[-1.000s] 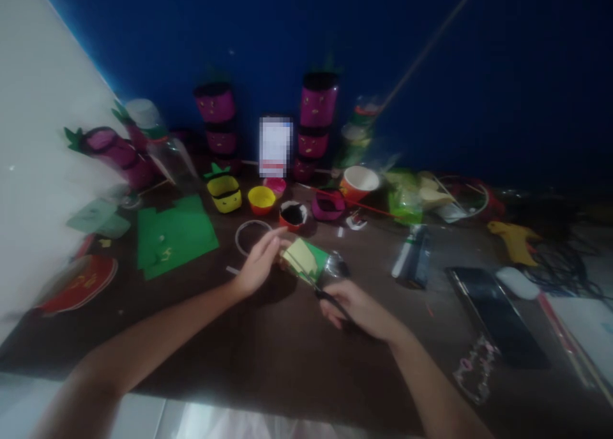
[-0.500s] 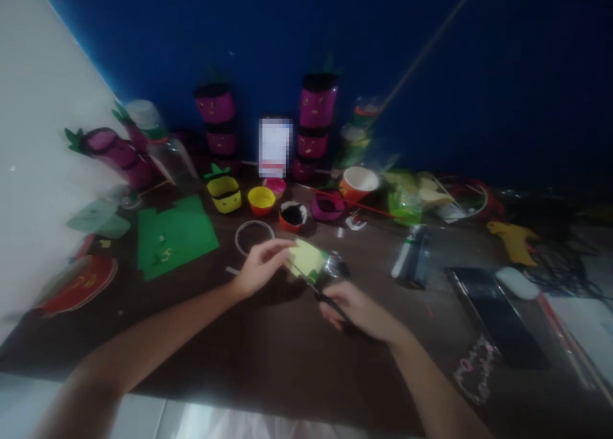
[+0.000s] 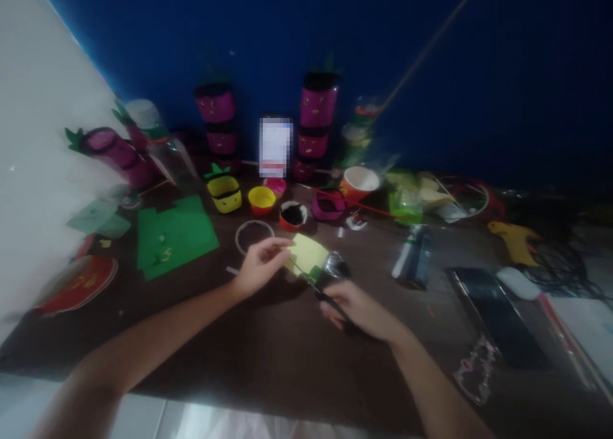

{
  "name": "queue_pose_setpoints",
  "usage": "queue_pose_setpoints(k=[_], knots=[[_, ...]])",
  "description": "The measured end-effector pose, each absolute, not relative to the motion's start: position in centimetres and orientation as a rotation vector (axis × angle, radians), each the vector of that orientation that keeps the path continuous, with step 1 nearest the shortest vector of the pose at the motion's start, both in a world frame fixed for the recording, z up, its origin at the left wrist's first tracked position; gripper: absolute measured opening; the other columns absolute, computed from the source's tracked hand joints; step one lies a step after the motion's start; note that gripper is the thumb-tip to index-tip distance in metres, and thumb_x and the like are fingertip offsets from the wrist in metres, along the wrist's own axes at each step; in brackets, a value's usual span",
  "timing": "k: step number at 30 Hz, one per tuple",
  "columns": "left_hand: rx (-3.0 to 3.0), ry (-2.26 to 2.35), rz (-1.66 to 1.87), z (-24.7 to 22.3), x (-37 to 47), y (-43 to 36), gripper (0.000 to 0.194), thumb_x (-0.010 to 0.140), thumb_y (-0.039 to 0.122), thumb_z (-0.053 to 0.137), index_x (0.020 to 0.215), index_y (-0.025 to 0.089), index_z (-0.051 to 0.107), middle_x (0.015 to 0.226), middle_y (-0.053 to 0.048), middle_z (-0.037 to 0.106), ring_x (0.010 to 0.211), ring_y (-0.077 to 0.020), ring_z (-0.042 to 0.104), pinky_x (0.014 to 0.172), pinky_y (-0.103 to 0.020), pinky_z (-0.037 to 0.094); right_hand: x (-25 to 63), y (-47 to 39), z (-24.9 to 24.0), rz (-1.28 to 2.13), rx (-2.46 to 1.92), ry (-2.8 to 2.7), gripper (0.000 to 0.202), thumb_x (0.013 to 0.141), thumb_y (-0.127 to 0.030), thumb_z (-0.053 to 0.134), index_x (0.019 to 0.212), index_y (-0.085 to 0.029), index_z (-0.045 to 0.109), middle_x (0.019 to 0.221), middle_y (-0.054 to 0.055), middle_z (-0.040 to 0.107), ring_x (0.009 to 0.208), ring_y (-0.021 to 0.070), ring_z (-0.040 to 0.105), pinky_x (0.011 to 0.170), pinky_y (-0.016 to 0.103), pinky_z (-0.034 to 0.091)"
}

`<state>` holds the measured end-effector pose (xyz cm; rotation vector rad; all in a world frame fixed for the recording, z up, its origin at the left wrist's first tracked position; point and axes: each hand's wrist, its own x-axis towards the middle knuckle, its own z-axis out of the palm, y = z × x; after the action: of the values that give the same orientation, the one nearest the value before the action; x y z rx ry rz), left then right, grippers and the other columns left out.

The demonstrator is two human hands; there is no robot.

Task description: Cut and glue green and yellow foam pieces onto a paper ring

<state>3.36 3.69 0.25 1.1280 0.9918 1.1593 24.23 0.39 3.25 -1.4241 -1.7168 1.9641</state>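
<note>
My left hand (image 3: 261, 265) pinches the left edge of a pale yellow sheet (image 3: 308, 254) above the middle of the dark table. Dark-handled scissors (image 3: 330, 300) are gripped in my right hand (image 3: 352, 308), their blades pointing up-left against the lower edge of the sheet. A small green piece (image 3: 315, 274) shows by the blades. Just right of the sheet is a clear, shiny object (image 3: 335, 267), too blurred to name. Behind my left hand lies a clear ring (image 3: 255, 237).
Green sheets (image 3: 177, 238) lie at left, near a red fan-shaped piece (image 3: 81, 282). Small cups, including a yellow one (image 3: 224, 194), stand behind my hands. A phone (image 3: 495, 314), a glue gun (image 3: 516, 240) and a bead bracelet (image 3: 476, 369) are at right.
The yellow sheet has tilted slightly and shows more of its face near the scissors. Both hands stay almost in place.
</note>
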Motion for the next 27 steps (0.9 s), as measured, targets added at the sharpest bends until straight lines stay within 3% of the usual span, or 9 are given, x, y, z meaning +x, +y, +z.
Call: queue_pose_setpoints(k=[12, 21, 27], knots=[[1.074, 0.956, 1.201, -0.12, 3.49, 3.72, 0.032, 0.062, 0.024, 0.077, 0.09, 0.014, 0.063, 0.079, -0.003, 0.068, 0.073, -0.0133, 0.065, 0.068, -0.025, 0.054, 24.46, 0.43, 2.9, 1.915, -1.393, -1.729, 0.035, 0.076, -0.042, 0.056, 0.055, -0.016, 0.048, 0.046, -0.004, 0.046, 0.044, 0.0062, 0.04, 0.043, 0.019, 0.03], [1.122, 0.95, 1.2, -0.34, 3.45, 3.71, 0.04, 0.063, 0.019, 0.075, 0.097, 0.016, 0.057, 0.103, -0.008, 0.062, 0.103, -0.0209, 0.058, 0.062, -0.019, 0.053, 24.49, 0.54, 2.87, 1.912, -1.324, -1.701, 0.028, 0.076, -0.031, 0.052, 0.054, -0.016, 0.047, 0.047, -0.004, 0.047, 0.044, 0.006, 0.04, 0.044, 0.019, 0.03], [1.148, 0.957, 1.208, -0.34, 3.48, 3.58, 0.04, 0.065, 0.019, 0.074, 0.099, 0.017, 0.054, 0.102, -0.008, 0.059, 0.101, -0.0191, 0.056, 0.06, -0.016, 0.05, 24.4, 0.54, 3.08, 1.905, -1.317, -1.692, 0.025, 0.075, -0.029, 0.051, 0.054, -0.016, 0.048, 0.047, -0.004, 0.047, 0.044, 0.0062, 0.041, 0.045, 0.019, 0.031]])
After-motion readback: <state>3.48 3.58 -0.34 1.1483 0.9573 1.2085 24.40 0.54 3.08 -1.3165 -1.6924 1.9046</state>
